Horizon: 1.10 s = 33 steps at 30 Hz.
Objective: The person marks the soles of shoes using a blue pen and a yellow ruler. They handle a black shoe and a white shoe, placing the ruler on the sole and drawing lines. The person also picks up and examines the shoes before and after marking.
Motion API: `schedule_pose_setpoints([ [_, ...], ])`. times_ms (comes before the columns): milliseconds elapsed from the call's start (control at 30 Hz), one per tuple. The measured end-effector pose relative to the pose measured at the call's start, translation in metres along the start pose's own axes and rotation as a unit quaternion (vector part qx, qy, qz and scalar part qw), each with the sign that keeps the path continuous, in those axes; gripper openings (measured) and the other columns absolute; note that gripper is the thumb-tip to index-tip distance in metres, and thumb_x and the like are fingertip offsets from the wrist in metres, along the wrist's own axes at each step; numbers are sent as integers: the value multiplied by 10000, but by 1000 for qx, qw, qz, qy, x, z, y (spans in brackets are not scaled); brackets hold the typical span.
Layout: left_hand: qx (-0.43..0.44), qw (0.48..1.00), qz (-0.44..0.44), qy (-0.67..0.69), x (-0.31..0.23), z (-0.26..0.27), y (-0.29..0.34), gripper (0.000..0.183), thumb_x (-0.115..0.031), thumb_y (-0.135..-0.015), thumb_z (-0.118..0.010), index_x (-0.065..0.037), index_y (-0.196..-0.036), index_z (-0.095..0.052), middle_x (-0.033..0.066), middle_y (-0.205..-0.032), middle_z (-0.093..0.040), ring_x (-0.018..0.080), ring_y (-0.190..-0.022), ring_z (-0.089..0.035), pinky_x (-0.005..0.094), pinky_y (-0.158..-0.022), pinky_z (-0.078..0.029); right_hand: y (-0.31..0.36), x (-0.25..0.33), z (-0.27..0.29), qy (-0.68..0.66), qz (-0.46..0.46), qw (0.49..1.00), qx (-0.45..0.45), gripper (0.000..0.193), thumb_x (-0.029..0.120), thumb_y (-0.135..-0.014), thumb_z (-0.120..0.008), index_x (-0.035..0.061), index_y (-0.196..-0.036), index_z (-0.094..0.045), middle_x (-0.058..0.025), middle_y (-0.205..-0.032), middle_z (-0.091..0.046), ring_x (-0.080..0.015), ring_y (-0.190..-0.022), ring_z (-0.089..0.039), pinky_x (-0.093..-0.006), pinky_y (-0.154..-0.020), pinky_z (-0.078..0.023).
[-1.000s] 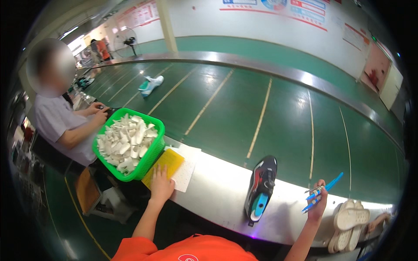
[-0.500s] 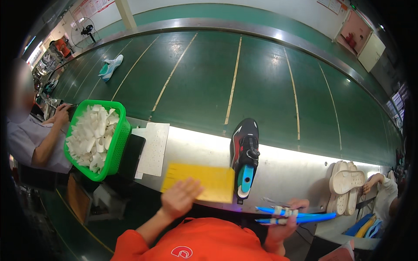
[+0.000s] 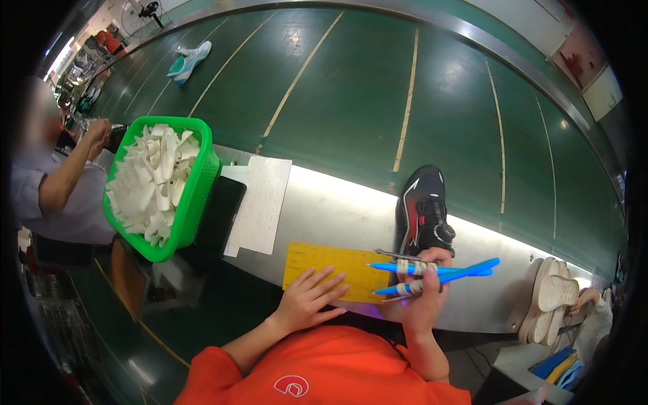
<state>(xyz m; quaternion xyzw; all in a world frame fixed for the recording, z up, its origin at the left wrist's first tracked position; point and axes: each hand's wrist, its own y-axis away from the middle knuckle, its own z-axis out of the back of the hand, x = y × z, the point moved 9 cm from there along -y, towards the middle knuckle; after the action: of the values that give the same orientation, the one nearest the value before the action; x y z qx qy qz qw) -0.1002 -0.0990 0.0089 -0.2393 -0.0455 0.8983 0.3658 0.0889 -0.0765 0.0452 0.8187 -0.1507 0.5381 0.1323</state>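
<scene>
A yellow card (image 3: 324,258) lies on the metal ledge in front of me. My left hand (image 3: 310,297) rests flat on its near left part, fingers spread. My right hand (image 3: 428,290) grips two blue pens (image 3: 466,271) with pale bands wrapped around them, along with a thin metal tool (image 3: 386,254). The pens' tips reach over the card's right end. Just beyond my right hand stands a black shoe (image 3: 422,209) with red patches and a round dial, its heel end hidden by that hand.
Left stands a green basket (image 3: 208,169) of white pieces, beside a dark flat object (image 3: 221,209) and a white sheet (image 3: 264,202). A green conveyor (image 3: 337,101) carries a pale shoe (image 3: 191,62). Cream soles (image 3: 550,297) lean at right. Co-workers' arms show at both sides.
My right hand has brought the pens up and left, over the card's right end. My left hand's fingers have spread on the card, which was blurred before. The whole view has shifted.
</scene>
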Motion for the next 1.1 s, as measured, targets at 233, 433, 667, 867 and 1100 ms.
schedule_pose_setpoints([
  [233, -5, 1000, 20, -11, -8, -7, -1, 478, -437, -742, -680, -153, -1121, -621, 47, -1253, -544, 243, -1191, -484, 409, -977, -358, -7, 24, 47, 18, 26, 996, -83, 241, 256, -862, -498, 52, -956, -411, -49, -832, -428, -102, -607, -467, -234, -532, -415],
  [433, -5, 999, 41, -24, -5, -9, -1, 472, -442, -753, -668, -157, -1125, -613, 55, -1248, -542, 244, -1170, -495, 408, -978, -348, -13, 32, 55, 62, 36, 995, -73, 298, 296, -851, -513, 40, -946, -394, -56, -825, -423, -90, -576, -445, -230, -523, -427],
  [667, -169, 982, -57, 57, -16, 37, 24, 380, -322, -727, -728, -124, -1039, -640, 44, -984, -653, 176, -919, -609, 271, -779, -470, 22, -1, 13, 222, 10, 966, 130, 251, 192, -817, -569, 16, -945, -444, -69, -766, -479, -112, -586, -477, -253, -594, -439],
  [867, -27, 871, 154, 466, 24, 20, -6, 303, -202, -748, -734, -3, -962, -655, 107, -866, -672, 189, -713, -653, 239, -631, -506, 44, -46, -18, 196, -188, 901, 338, 387, 54, -760, -648, -21, -1093, -464, -81, -905, -594, -178, -788, -582, -296, -734, -452],
  [1100, 72, 741, 322, 585, 39, -15, 11, 193, -81, -787, -700, 42, -932, -667, 93, -816, -682, 90, -694, -640, 191, -633, -501, 12, -38, -11, 297, -239, 909, 171, 595, 82, -789, -643, 16, -1310, -364, -99, -782, -605, -201, -601, -582, -286, -558, -452],
])
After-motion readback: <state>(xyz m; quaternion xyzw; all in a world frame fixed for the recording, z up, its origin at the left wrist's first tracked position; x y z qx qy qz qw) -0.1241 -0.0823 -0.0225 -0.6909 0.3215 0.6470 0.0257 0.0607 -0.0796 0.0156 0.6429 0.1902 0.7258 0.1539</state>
